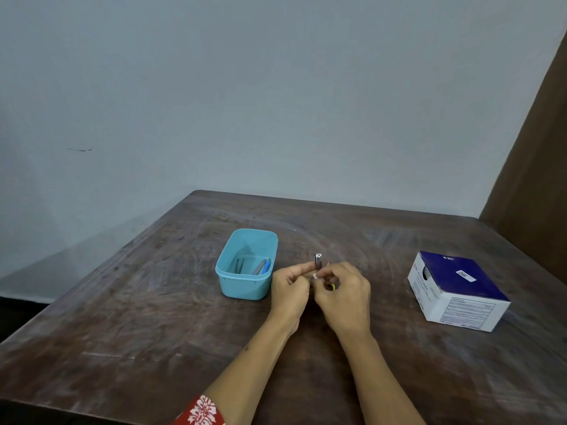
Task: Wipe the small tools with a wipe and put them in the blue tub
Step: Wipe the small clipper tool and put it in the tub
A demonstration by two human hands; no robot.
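Note:
My left hand pinches a small silver nail clipper upright above the table, just right of the blue tub. My right hand holds a small white wipe against the clipper's lower part. A bit of something yellow shows under my right hand; I cannot tell what it is. The tub holds a few small tools, grey and blue ones.
A blue and white cardboard box lies at the right of the dark wooden table. A wall runs behind the table, and a brown panel stands at the far right.

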